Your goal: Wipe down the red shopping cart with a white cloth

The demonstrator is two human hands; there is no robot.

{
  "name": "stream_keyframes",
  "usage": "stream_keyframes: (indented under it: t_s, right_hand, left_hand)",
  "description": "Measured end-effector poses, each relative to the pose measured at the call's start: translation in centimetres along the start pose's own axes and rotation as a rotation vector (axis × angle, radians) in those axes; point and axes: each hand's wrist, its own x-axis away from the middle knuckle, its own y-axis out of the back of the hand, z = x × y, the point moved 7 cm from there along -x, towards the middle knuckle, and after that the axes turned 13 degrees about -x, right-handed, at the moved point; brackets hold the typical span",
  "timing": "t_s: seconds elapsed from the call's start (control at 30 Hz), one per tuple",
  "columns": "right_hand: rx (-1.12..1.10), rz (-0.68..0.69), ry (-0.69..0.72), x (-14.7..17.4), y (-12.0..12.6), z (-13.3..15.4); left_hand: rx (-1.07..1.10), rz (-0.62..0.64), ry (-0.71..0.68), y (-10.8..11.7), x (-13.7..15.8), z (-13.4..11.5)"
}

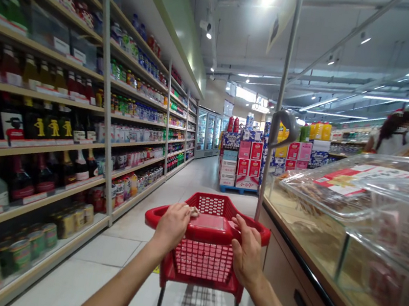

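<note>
A red plastic shopping cart stands right in front of me, with a mesh basket and thin dark legs. My left hand is closed over the left part of its handle. By the fingertips of that hand sits a small crumpled whitish piece, perhaps tissue. On the handle's right side rests my right hand, its fingers stretched forward and apart, holding nothing. Through the mesh the basket shows pale floor.
Shelves of bottles and cans line the left. To the right runs a glass-topped counter carrying clear plastic food packs, with a metal pole at its end. Stacked cartons stand ahead beside the tiled aisle. A person is beyond the counter.
</note>
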Motion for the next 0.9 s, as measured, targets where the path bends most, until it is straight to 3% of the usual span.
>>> stream_keyframes:
  t_s: [0.07,0.2,0.27,0.4,0.47,0.6,0.67,0.8,0.9]
  right_hand:
    - [0.006,-0.007,-0.008,0.0,-0.1,-0.1]
    - [0.004,0.018,0.002,0.1,-0.1,-0.2]
    - [-0.001,0.031,0.006,0.0,0.0,-0.1]
    - [0.01,0.018,-0.001,-0.1,-0.1,0.1]
    - [0.015,0.011,-0.006,-0.1,-0.2,0.0]
    - [0.002,0.023,0.01,-0.1,0.0,0.0]
    - [-0.001,0.025,0.017,-0.1,0.2,0.1]
    - [0.005,0.006,0.003,-0.1,0.1,0.1]
    - [-0.005,0.004,-0.003,-0.1,0.0,-0.1]
  left_hand:
    - [0.003,-0.018,-0.037,0.1,0.1,-1.2]
    - [0.06,-0.083,-0.28,0.5,0.5,-5.3]
    - [0.06,-0.065,-0.245,0.4,0.4,-4.1]
    - [-0.011,-0.006,0.002,0.0,0.0,-0.1]
    - [-0.024,-0.036,-0.033,0.1,0.0,-1.3]
    - [0.037,-0.098,-0.276,0.3,0.5,-5.6]
    - [0.051,-0.091,-0.239,0.3,0.4,-4.6]
    - [0.015,-0.046,-0.021,0.1,-0.1,-1.4]
    - [0.019,-0.043,-0.125,0.0,-0.2,-4.5]
